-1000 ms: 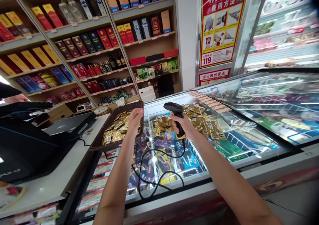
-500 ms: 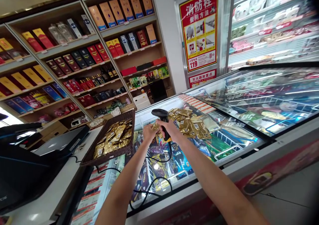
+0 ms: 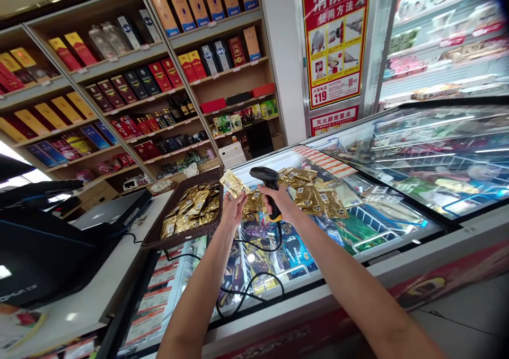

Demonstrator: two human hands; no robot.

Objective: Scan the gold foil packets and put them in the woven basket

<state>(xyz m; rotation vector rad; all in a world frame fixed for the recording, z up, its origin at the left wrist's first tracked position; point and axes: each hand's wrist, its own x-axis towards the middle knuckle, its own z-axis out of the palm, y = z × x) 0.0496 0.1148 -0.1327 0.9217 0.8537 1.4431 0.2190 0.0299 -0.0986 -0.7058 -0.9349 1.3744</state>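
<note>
Pinched in my left hand [image 3: 233, 210] is a small gold foil packet [image 3: 234, 183], raised near the right rim of a brown wicker basket [image 3: 218, 174]. My right hand [image 3: 281, 202] is wrapped round the handle of a black barcode scanner [image 3: 265, 176], whose head sits just right of the packet. From the scanner a black cable [image 3: 280, 239] loops down over the freezer's glass top. More gold packets [image 3: 308, 195] lie in a loose pile on the glass, behind and right of my right hand. Several similar gold packets [image 3: 189, 210] fill part of the basket.
A glass-topped freezer [image 3: 302, 290] with bagged goods inside runs across the front. At left, a dark checkout machine [image 3: 35, 253] stands by a white counter [image 3: 95, 279]. Shelves of boxed bottles [image 3: 139, 88] line the back wall, beside a red fire-hydrant poster [image 3: 334, 46].
My left hand has lifted a gold packet from the glass and moved slightly left with it. The scanner stays in my right hand. The whole view has shifted a little.
</note>
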